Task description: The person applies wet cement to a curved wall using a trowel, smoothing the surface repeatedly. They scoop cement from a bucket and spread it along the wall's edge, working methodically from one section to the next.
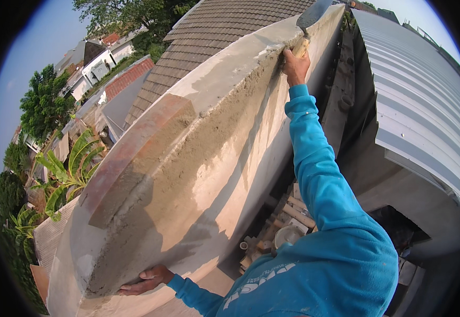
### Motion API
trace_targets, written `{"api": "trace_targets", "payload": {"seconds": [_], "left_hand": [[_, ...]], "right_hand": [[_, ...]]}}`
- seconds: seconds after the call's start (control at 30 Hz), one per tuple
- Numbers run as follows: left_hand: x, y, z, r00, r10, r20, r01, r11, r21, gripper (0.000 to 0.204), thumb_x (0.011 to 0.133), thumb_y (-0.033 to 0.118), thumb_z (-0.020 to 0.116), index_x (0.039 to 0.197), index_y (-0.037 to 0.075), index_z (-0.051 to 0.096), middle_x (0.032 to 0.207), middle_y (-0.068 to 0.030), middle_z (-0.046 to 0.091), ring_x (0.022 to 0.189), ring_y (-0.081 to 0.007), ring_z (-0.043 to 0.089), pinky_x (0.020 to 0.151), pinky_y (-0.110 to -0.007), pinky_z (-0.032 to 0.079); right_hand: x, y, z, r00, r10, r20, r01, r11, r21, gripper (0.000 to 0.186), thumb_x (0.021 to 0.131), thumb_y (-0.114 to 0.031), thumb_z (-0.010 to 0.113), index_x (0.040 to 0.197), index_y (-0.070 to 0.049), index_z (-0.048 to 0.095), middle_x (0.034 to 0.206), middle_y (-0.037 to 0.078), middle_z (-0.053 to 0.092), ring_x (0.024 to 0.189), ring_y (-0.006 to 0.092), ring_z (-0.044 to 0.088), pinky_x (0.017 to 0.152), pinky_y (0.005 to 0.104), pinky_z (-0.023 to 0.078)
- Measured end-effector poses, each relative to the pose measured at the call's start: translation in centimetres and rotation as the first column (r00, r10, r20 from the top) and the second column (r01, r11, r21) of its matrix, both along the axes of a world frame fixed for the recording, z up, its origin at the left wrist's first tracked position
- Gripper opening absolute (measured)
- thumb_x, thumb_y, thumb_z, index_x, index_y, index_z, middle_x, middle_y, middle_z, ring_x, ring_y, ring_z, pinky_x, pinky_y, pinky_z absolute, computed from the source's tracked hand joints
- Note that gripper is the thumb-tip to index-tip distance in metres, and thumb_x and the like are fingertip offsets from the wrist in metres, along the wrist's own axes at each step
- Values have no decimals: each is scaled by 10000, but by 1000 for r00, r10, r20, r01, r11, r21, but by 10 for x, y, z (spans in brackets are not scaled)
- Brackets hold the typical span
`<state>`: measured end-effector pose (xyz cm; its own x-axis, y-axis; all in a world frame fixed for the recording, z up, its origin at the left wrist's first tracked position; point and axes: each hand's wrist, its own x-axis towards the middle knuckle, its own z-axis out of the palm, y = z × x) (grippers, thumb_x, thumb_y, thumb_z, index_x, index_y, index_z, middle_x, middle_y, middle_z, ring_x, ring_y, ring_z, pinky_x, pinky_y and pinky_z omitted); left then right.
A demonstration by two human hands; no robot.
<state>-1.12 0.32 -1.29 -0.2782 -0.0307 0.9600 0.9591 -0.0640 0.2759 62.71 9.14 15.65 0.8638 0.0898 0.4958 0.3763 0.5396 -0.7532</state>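
Observation:
High up along the wall, my right hand [296,66] grips the pale handle of a trowel [314,14]. Its dark blade lies over the top edge of the wall [251,153]. Fresh grey mortar [188,140] covers the upper part of the wall's face and its corner, rough in places. Lower down, my left hand [148,280] rests against the wall's face with fingers stretched out, holding nothing. A flat reddish-brown board [140,153], smeared with mortar, lies on the wall's top between my two hands.
A corrugated metal roof [415,100] lies to the right, past a narrow gap. Below the wall are stacked pipes [297,214] and a round pale container [289,236]. Beyond it stand a tiled roof [209,47], banana plants [71,164] and houses.

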Motion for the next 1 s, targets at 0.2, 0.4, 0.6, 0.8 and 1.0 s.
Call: {"api": "trace_targets", "payload": {"seconds": [0.2, 0.4, 0.6, 0.8, 1.0], "left_hand": [[4, 0, 3, 1000, -6, 0, 6, 1000, -10, 601, 1073, 388, 300, 1530, -3, 299, 1596, -249, 226, 1471, -421, 234, 1157, -568, 245], [3, -1, 2, 1000, -8, -3, 8, 1000, -8, 599, 1072, 380, 300, 1535, -1, 289, 1595, -247, 228, 1470, -420, 233, 1158, -568, 244], [2, 1, -1, 1000, 1, -10, -1, 1000, 11, 593, 1072, 374, 313, 1526, -8, 312, 1590, -244, 245, 1467, -408, 245, 1165, -553, 239], [4, 4, 0, 998, 45, 47, -46, 999, 20, 718, 1051, 574, 251, 1515, 36, 352, 1558, -228, 302, 1428, -410, 326, 1132, -556, 309], [5, 0, 7, 998, 57, 19, -58, 997, 42, 710, 1053, 563, 270, 1518, 31, 346, 1553, -229, 310, 1432, -412, 320, 1136, -552, 310]], "right_hand": [[10, 3, -3, 999, 25, -27, -23, 999, 44, 260, 791, -62, 706, 1026, -31, 598, 858, 49, 633, 660, 159, 619, 495, 329, 544], [9, -6, 0, 994, 95, -50, -96, 995, -16, 284, 797, -84, 737, 1051, -45, 616, 883, 38, 631, 712, 153, 618, 534, 315, 533], [35, -25, -6, 999, 28, -21, -30, 995, -94, 279, 812, -122, 724, 1047, -32, 604, 838, 52, 615, 665, 156, 614, 473, 322, 546], [11, -48, -12, 999, 30, -27, -34, 980, -196, 259, 840, -161, 735, 1025, -18, 623, 801, 34, 598, 662, 129, 586, 496, 300, 536], [-47, -76, -40, 990, -61, 125, 103, 924, -368, 314, 930, -300, 649, 1032, -8, 592, 781, 73, 638, 673, 127, 613, 584, 300, 500]]}}
